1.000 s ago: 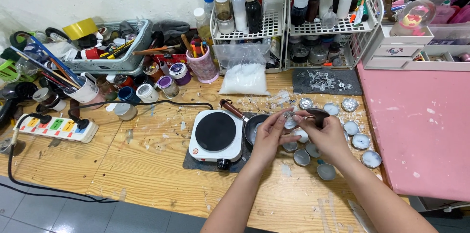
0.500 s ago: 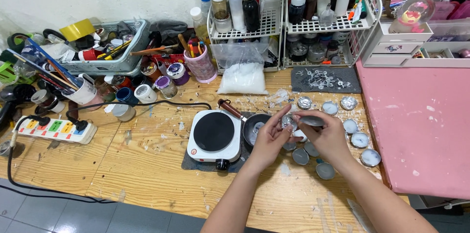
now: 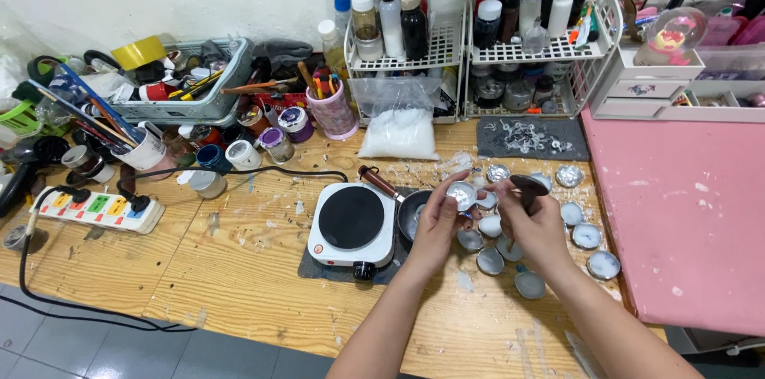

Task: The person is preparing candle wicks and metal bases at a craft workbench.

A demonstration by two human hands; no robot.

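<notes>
Foil cup (image 3: 461, 195) in left hand (image 3: 440, 223) grip; right hand (image 3: 532, 223) grips dark spoon (image 3: 527, 186); white-granule bag (image 3: 396, 130) behind.

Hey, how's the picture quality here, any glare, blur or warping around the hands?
Head view: even, soft light with faint shadows; the foil cup in the left hand glints brightly; the right hand and its spoon look slightly soft; the wide lens bows the table edge and racks toward the frame's borders.

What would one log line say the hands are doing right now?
left hand: holds small foil cup | right hand: holds dark spoon | below: small pan beside hot plate
</notes>
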